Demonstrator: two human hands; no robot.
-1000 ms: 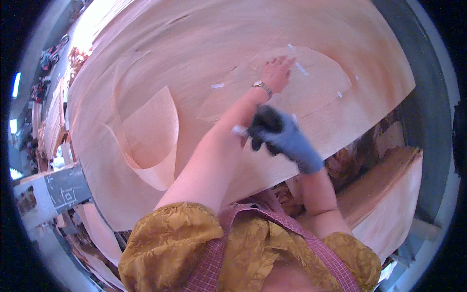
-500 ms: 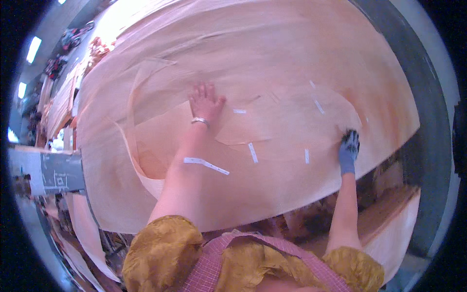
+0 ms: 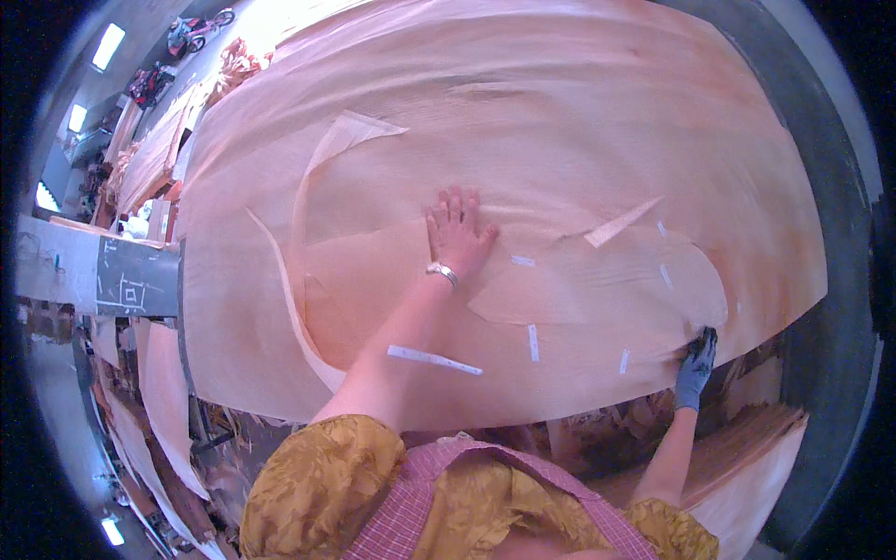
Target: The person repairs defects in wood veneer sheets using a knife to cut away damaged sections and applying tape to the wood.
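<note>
A large pale wood veneer sheet point(image 3: 579, 121) fills the middle of the view. My bare left hand point(image 3: 457, 238) lies on it with the fingers spread, palm down, next to an overlapping veneer piece point(image 3: 373, 271). A white perforated tape strip point(image 3: 435, 360) clings to my left forearm. My right hand point(image 3: 696, 369), in a grey-blue glove with dark fingers, is by the rounded right end of that piece, close to the sheet's near edge. Its fingers are curled together; what they grip, if anything, is hidden. A narrow pointed veneer sliver point(image 3: 621, 224) lies between and beyond my hands.
Several white tape pieces point(image 3: 533, 343) dot the veneer. A curled veneer flap point(image 3: 350, 135) rises at the left. Torn veneer scraps point(image 3: 597, 420) lie below the near edge. A dark metal beam point(image 3: 138, 278) stands left, and motorbikes point(image 3: 196, 33) are parked far left.
My view has shifted, so the scene sits differently. My right hand has moved nearer, toward the sheet's near edge, its fingers now curled. The pointed sliver now shows beyond the tape pieces.
</note>
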